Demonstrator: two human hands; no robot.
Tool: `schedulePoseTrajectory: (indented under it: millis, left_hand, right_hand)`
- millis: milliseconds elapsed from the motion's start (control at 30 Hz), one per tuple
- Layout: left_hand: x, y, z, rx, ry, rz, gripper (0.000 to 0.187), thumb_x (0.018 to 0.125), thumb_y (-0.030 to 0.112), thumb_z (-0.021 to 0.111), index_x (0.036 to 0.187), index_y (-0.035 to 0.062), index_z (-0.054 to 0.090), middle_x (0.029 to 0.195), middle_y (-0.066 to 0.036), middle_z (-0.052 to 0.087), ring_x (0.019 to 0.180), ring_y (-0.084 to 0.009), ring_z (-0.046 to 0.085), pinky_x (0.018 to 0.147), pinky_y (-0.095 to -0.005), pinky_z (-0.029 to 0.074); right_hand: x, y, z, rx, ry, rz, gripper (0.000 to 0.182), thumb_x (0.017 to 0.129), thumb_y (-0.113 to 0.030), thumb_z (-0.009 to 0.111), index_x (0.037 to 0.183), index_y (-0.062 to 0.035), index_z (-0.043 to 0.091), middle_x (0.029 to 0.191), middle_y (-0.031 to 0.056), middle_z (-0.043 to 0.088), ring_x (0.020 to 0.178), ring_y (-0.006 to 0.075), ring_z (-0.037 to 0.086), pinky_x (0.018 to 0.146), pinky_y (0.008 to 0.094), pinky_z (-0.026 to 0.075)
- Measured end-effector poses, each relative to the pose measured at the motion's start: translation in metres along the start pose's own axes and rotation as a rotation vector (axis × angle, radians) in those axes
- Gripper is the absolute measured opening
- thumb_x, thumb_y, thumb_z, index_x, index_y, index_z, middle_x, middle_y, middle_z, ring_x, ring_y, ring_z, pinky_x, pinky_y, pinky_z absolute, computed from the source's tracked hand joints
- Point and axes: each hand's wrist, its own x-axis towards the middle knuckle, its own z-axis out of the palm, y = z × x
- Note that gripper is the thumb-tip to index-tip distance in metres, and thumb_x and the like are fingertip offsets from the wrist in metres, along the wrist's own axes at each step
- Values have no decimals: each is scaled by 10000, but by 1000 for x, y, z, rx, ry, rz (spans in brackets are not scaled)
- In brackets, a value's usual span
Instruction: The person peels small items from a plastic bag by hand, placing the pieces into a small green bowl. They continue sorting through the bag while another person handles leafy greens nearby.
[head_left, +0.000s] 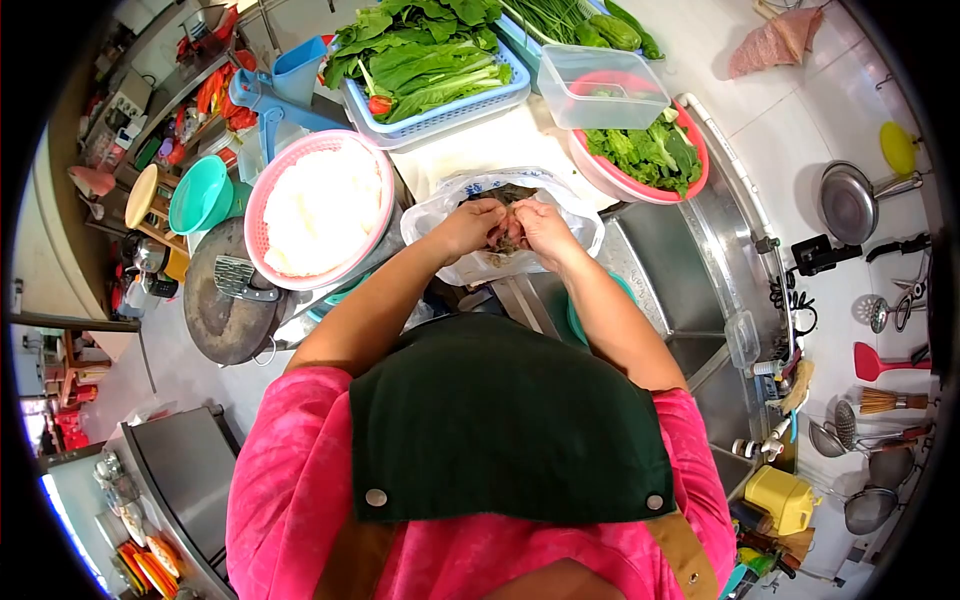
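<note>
Plastic bag (580,232) holds dark contents (515,192), partly hidden and indistinct.

No text is legible, even blue print (484,184) on the white bag (428,226).

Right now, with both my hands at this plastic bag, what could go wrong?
The soft plastic bag beside the sink could sag or tip, spilling what's inside, as your left hand and right hand work at its mouth. The clear plastic box, seemingly perched over the greens, might slide if bumped.
</note>
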Motion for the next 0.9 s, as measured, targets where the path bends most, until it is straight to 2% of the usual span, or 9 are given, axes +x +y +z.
schedulePoseTrajectory:
  millis: [133,200,233,300,400,467,533,633,900]
  left_hand:
    - [5,-10,-1,66,11,19,210,895,201,410,776,61,512,619,1,467,553,-87,404,529,-219,320]
    - [5,-10,-4,65,63,2,217,898,206,409,783,55,515,628,-5,478,547,-87,416,518,-218,330]
    - [4,-8,-5,62,116,-16,226,901,212,407,790,50,519,636,-11,489,541,-88,428,508,-217,340]
    - [-1,-1,-3,-36,140,-58,199,893,196,431,801,45,522,638,-12,493,532,-89,432,495,-214,346]
    - [-2,1,2,-170,177,-32,118,856,143,503,829,33,534,658,-12,512,544,-85,453,497,-208,369]
    - [0,-1,5,-208,198,36,83,827,106,550,846,25,542,676,-11,527,565,-79,469,512,-206,386]
    - [3,-1,9,9,287,377,144,755,53,627,871,10,553,738,-16,566,626,-71,509,551,-205,418]
    - [-2,7,13,41,357,348,186,724,47,652,877,-2,560,783,-22,589,674,-65,526,587,-200,431]
    - [-2,8,12,64,413,347,151,726,50,631,853,-11,577,721,-16,587,635,-59,519,566,-193,425]
  right_hand:
    - [8,11,-5,-76,52,-4,164,796,-105,429,785,-3,557,601,63,540,538,146,500,512,258,408]
    - [9,13,-10,-573,249,-316,163,791,-116,446,789,4,557,655,146,573,596,252,556,572,328,441]
    - [7,10,-11,-574,246,-317,163,791,-116,446,789,4,557,655,146,573,596,252,556,572,328,441]
    - [-2,2,-11,-741,275,-421,162,788,-133,469,798,3,557,731,206,575,696,342,569,640,382,447]
    - [-5,-2,-7,-790,294,-438,168,793,-150,483,806,-3,564,753,214,578,731,365,563,650,395,446]
    - [-7,-4,-4,-791,303,-439,168,792,-150,484,806,-3,565,746,211,578,723,364,564,647,397,447]
    - [-9,-6,0,-791,310,-440,168,792,-149,485,806,-3,566,738,208,579,716,363,565,644,399,447]
    - [-10,-7,5,-780,325,-432,164,793,-148,486,794,-7,568,722,203,580,703,371,562,636,410,447]
    - [-7,-5,5,-501,272,-367,167,787,-136,499,825,0,587,674,169,595,622,270,593,588,327,460]
